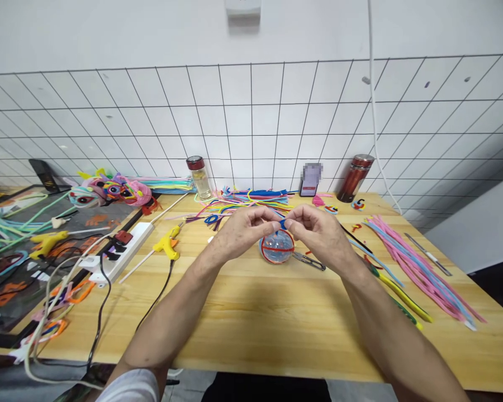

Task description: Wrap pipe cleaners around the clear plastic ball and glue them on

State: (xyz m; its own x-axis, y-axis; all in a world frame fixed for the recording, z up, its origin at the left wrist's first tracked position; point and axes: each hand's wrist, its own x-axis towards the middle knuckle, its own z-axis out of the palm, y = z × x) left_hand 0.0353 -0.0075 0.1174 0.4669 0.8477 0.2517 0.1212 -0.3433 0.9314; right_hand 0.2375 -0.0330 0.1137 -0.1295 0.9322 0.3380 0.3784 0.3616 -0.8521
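Note:
Both of my hands meet over the middle of the table, fingertips pinched close together. Between them is a short blue pipe cleaner point(282, 224). My left hand point(251, 229) grips its left side, and my right hand point(316, 229) pinches the right side. Just below the fingers sits a clear round ball point(277, 248) with red bands around it, resting on the table. A pair of thread snips point(309, 260) lies to the right of the ball, near my right hand. A coiled dark blue piece point(211, 219) lies left of my left hand.
On the left are a yellow glue gun point(167, 243), a white power strip point(123, 254) and trailing cords. Pipe cleaners point(251, 196) pile up behind my hands; pink ones point(414, 262) lie right. A glass bottle point(199, 178), a phone point(311, 181) and a red flask point(355, 178) stand along the wall.

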